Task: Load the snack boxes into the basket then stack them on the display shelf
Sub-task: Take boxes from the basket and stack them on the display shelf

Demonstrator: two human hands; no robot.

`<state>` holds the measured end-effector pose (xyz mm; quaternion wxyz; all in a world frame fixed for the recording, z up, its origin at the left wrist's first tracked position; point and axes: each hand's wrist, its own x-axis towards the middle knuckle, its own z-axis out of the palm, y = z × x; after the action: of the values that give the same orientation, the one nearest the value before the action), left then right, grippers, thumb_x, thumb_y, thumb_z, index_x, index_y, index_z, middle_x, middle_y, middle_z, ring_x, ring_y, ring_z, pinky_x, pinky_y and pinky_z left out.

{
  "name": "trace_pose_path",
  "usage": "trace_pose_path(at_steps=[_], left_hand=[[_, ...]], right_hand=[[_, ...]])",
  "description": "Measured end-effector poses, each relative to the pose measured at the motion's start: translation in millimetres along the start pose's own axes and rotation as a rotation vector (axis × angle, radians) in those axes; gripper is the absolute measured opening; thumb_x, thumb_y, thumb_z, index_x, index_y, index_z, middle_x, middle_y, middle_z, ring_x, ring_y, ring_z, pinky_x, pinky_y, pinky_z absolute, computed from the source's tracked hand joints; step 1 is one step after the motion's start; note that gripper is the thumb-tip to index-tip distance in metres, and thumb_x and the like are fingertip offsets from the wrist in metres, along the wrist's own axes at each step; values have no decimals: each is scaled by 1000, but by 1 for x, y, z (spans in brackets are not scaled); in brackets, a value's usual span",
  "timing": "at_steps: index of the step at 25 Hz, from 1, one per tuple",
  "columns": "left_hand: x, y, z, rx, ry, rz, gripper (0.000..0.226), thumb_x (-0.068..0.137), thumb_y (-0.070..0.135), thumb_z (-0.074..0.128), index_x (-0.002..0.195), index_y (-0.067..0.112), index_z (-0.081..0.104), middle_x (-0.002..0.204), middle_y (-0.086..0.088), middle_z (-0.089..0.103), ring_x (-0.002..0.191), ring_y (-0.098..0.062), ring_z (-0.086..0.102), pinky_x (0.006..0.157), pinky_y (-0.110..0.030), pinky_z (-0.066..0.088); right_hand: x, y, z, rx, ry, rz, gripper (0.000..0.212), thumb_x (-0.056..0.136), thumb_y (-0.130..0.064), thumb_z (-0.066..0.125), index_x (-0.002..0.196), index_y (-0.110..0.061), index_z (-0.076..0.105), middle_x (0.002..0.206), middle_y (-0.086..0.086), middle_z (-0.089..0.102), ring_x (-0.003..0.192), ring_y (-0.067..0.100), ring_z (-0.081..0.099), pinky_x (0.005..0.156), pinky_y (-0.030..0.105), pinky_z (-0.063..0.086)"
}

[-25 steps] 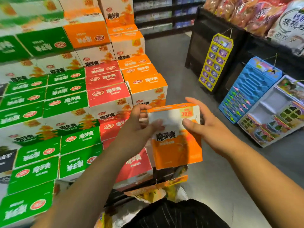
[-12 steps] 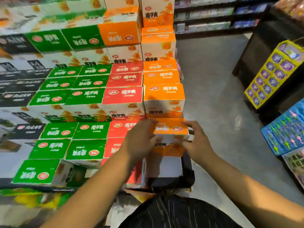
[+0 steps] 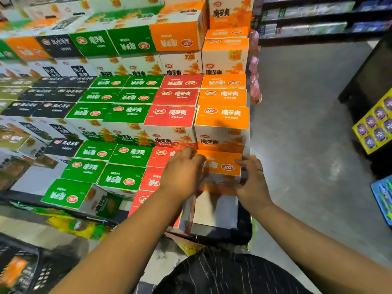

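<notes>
An orange snack box (image 3: 220,165) sits on the lowest step of the stepped display shelf (image 3: 214,215), at its right end, against the taller orange box (image 3: 222,124) behind it. My left hand (image 3: 182,175) grips the box's left side, fingers curled over its top edge. On the right side, my right hand (image 3: 251,179) holds it with fingers along the top right corner. Red boxes (image 3: 157,179) lie directly to its left. A dark basket (image 3: 31,270) shows at the bottom left corner, blurred.
Green (image 3: 118,162), black (image 3: 53,107) and orange boxes fill the display in rising rows. The grey floor aisle (image 3: 301,145) runs along the right. A dark rack with a yellow hanging card (image 3: 375,126) and blue toy packs (image 3: 384,196) stands at the far right.
The orange box was held upright in the air in front of me. Both hands have carried it forward and down onto the lowest shelf step; the view has shifted left.
</notes>
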<state>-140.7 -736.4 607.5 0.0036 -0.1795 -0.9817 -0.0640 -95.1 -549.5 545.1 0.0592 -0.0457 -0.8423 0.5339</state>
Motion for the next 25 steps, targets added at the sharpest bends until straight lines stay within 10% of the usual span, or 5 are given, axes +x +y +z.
trace_pose_path(at_steps=[16, 25], left_hand=[[-32, 1, 2, 41, 39, -62, 75, 88, 55, 59, 150, 23, 33, 154, -12, 34, 143, -33, 27, 119, -47, 17], [-140, -43, -29, 65, 151, -211, 82, 85, 66, 47, 152, 23, 28, 157, -13, 32, 148, -34, 22, 117, -48, 10]], right_hand=[[0, -29, -33, -849, -162, -133, 75, 86, -65, 54, 149, -35, 27, 159, 2, 15, 146, 30, 14, 118, 48, 17], [-66, -98, 21, -904, -117, -332, 74, 80, -72, 35, 144, -35, 34, 159, 7, 22, 146, 36, 10, 114, 61, 12]])
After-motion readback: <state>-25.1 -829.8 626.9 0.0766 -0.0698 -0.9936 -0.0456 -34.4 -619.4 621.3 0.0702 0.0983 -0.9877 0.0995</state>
